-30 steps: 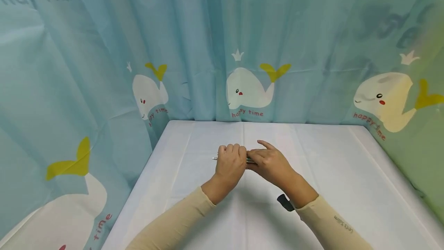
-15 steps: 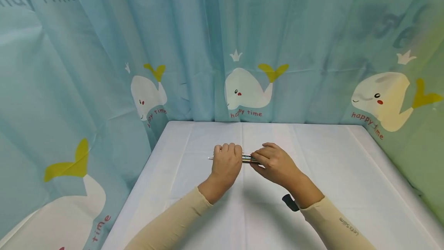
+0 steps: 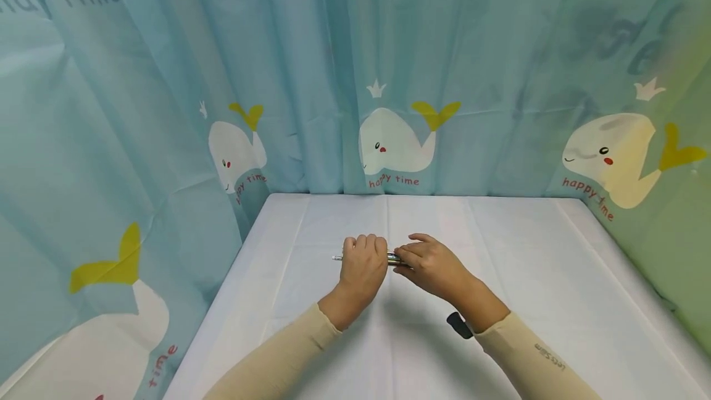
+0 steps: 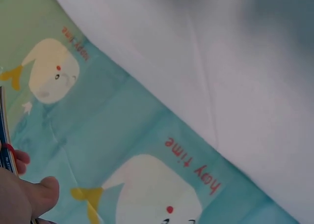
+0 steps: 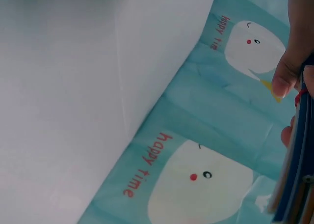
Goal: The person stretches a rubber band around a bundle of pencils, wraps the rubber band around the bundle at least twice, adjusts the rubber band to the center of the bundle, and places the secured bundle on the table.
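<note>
My left hand (image 3: 363, 268) grips a bundle of pencils (image 3: 393, 258) above the table, its fingers curled over the top. One pencil's pale end sticks out to the left of that fist. On the bundle's right part, my right hand (image 3: 436, 267) holds it between thumb and fingers, with one finger raised away. A thin red band (image 5: 300, 96) crosses the dark-blue pencils in the right wrist view, beside the fingers. The left wrist view shows the red band (image 4: 8, 147) too, at its left edge. Whether it goes fully round the bundle is hidden.
A white-covered table (image 3: 500, 252) lies below the hands. Behind it and along the sides hangs a blue-green curtain (image 3: 316, 79) with printed whales. A small black piece (image 3: 460, 326) sits by the right wrist.
My right hand shifts right along the pencils, baring more of the bundle, then comes back slightly left. The left hand moves a little left and keeps its grip.
</note>
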`<state>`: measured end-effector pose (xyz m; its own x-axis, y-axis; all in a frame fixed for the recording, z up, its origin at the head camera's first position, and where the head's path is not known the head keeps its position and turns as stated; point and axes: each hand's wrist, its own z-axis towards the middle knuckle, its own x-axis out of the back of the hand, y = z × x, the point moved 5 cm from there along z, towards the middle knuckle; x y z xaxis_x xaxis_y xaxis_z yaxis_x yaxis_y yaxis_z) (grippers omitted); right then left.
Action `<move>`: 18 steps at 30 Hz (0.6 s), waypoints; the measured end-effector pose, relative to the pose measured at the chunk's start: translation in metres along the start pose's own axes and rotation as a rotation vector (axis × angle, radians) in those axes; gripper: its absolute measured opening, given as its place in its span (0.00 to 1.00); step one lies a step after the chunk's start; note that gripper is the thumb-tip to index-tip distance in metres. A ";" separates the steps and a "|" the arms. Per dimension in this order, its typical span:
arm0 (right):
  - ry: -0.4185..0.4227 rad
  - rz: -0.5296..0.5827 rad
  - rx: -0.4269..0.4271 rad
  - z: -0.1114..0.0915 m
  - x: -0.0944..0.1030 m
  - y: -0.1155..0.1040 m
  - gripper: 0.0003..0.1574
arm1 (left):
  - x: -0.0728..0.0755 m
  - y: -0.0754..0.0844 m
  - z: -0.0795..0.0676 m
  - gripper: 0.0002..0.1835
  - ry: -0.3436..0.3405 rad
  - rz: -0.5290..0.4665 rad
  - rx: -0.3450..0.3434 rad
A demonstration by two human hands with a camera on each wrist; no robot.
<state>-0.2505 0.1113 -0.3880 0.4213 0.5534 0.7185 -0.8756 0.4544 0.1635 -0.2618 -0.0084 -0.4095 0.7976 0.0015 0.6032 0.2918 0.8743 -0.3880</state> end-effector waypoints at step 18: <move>0.260 0.501 -0.654 -0.056 -0.001 0.033 0.21 | -0.005 -0.020 0.006 0.04 -0.015 -0.070 0.086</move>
<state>-0.2669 0.1646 -0.4211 0.1326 0.9016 0.4118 -0.6945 0.3809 -0.6104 -0.2750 -0.0231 -0.4004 0.7687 -0.0544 0.6373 0.2998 0.9108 -0.2839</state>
